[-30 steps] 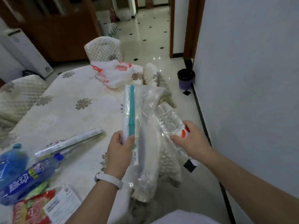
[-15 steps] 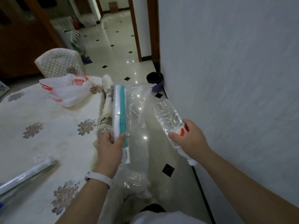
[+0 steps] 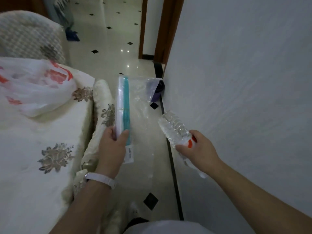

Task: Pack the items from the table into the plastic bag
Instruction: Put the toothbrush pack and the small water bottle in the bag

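So the clear plastic bag [image 3: 140, 119] is held up in the air just past the edge of the table [image 3: 33, 166], over the tiled floor [image 3: 109, 39]. It's pinched by the left hand [image 3: 111, 146], thumb on the front and fingers curled behind, right at the near end of the teal zip strip [image 3: 126, 105]. The rest of the bag is left hanging loose. Whether the zip is open can't really be made out. A white wristband [image 3: 101, 179] is worn on that arm. The clear water bottle [image 3: 173, 127] is gripped by the right hand [image 3: 200, 149], fingers wrapped round the part with the red-and-white label. It's tilted, with its far end aimed up toward the bag, near it but not touching. A white shopping bag [image 3: 37, 85] with red print is slumped on the flowered tablecloth, well off to the left. A dark purple bin [image 3: 158, 92] is seen through the clear plastic, down by the wall [image 3: 244, 81].
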`<state>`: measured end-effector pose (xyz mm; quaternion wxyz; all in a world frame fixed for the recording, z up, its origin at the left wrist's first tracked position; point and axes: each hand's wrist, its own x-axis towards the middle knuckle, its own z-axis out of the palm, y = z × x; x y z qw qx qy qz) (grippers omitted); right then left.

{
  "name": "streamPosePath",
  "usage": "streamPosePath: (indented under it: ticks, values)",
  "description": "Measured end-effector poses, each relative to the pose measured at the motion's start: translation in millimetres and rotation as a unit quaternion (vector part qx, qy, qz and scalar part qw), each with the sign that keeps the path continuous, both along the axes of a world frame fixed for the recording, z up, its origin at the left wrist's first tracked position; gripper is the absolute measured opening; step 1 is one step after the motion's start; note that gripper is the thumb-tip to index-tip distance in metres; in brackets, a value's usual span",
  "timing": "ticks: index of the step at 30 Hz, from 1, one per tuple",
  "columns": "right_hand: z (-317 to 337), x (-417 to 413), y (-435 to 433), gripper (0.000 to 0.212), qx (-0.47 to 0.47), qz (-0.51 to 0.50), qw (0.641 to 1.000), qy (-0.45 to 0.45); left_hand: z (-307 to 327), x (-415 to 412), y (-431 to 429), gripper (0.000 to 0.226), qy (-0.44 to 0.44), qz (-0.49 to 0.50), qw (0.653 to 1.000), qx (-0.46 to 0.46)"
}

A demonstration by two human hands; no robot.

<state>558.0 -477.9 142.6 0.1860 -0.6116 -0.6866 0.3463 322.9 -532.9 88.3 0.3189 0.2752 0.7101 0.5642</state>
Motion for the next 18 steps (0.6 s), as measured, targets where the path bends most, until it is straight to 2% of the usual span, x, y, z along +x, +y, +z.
streamPosePath:
  ticks: [8,14,18]
  values:
    - [-1,-56,90,0.033,0.012,0.013,1.000,0.007,15,-56,77,0.011,-0.015,0.002,1.000,0.009]
    - [-14,-101,162,0.029,0.007,0.083,0.996,0.027,15,-81,122,0.004,-0.028,0.041,0.999,0.002]
    - [-31,-126,223,0.034,-0.013,0.114,0.992,0.048,14,-97,161,0.003,-0.044,0.070,0.997,-0.001]
